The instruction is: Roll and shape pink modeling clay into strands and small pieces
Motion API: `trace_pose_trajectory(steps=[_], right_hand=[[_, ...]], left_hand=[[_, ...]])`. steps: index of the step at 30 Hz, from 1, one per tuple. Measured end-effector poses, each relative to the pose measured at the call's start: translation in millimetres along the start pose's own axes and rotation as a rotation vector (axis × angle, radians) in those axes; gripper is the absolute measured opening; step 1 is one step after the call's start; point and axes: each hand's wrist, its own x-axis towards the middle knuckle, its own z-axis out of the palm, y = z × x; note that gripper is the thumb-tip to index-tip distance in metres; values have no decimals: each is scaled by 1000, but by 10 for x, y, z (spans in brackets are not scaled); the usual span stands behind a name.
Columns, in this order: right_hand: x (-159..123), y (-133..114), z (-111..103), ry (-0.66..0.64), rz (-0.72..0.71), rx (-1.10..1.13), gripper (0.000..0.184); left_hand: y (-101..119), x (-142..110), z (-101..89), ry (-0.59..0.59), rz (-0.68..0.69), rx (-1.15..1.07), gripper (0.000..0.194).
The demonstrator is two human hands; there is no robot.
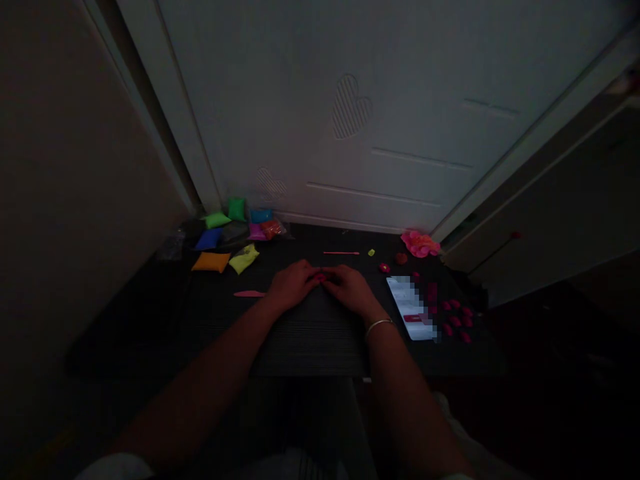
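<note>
Fingers (309, 271) of left hand (291, 283) and right hand (351, 288) hold a pink lump (321, 277) between them over the dark tabletop (310, 347), packets (211, 262) at 10 o'clock, flower (420, 245) at 2, white door (320, 113) at 12.

Dark table (315, 347): coloured packets (211, 262), pink knife (249, 294), pink flower (421, 245)

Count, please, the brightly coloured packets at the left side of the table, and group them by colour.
Green packets: 2
Blue packets: 2
Pink packet: 1
Red-orange packet: 1
Orange packet: 1
Yellow packet: 1
Total: 8
</note>
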Motion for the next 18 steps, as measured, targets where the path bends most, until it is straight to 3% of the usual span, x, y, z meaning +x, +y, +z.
trace_pose_trajectory(steps=[7, 18], right_hand=[[-5, 30, -8, 74, 111, 15, 24], [10, 2, 8, 9, 41, -48, 24]], left_hand=[[-41, -7, -23, 12, -91, -22, 34], [34, -7, -50, -20, -83, 9, 30]])
